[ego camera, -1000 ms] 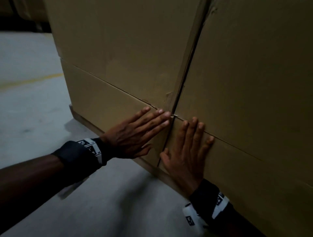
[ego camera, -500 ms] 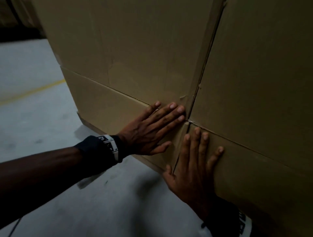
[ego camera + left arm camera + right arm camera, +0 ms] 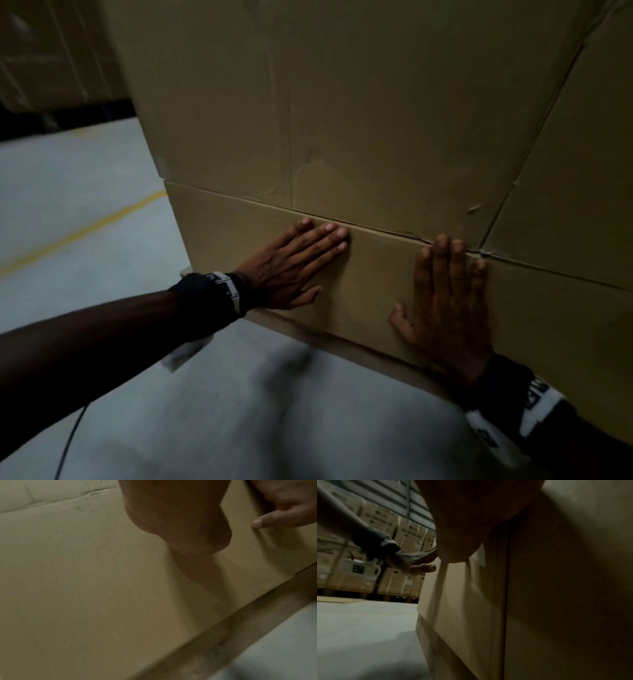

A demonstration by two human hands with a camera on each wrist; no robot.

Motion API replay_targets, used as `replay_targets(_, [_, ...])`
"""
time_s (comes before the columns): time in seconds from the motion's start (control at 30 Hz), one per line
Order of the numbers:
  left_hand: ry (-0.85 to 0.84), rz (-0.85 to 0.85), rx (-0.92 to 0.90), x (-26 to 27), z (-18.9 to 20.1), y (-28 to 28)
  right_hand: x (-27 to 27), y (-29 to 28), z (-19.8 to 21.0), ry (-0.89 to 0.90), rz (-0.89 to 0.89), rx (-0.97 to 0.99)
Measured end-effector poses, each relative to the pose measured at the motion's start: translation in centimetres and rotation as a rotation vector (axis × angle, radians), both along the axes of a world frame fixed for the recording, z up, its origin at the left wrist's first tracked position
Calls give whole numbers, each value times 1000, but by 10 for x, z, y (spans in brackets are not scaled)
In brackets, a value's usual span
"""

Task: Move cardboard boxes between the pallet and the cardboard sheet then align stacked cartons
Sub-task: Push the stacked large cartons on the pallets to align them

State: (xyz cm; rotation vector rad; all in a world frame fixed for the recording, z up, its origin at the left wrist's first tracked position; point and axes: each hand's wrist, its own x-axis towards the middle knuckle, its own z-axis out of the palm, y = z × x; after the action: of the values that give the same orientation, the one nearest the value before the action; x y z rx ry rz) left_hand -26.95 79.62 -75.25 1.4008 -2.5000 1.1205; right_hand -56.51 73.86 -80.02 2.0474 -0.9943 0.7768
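Both hands are flat and spread, fingers straight, pressing on the face of the low brown cardboard carton [image 3: 260,236] at the bottom of the stack. Left hand [image 3: 298,263] sits near the middle of that face, right hand [image 3: 445,294] by the vertical seam where the neighbouring brown carton [image 3: 555,329] starts, fingertips just reaching the line under the big upper brown carton [image 3: 325,113]. Stack sits on a thin cardboard sheet [image 3: 359,353] on the grey concrete floor [image 3: 85,222]. Bottom box looks like it sticks out a touch past the one above, so I'd say this is the aligning push. Best bet imo: keep palms low and flat, push evenly with both so it slides straight rather than twisting, and stop once the faces are flush.
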Motion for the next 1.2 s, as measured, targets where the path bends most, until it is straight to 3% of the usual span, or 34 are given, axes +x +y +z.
replay_targets(0.3, [6, -148, 117, 11, 17, 7, 29, 41, 16, 23, -195, 164])
replay_targets(0.43, [-12, -166, 163, 22, 29, 15, 62, 59, 20, 23, -174, 217])
replay_targets(0.73, [-25, 87, 104, 118, 32, 48, 138, 36, 18, -11, -9, 93])
replay_targets(0.87, [-15, 177, 154, 145, 35, 56, 157, 21, 10, 1, -93, 82])
replay_targets(1.07, [-79, 152, 191, 173, 34, 59, 164, 13, -6, -64, -113, 48])
replay_targets(1.2, [-95, 92, 122, 183, 24, 40, 184, 36, -1, -210, -129, 199])
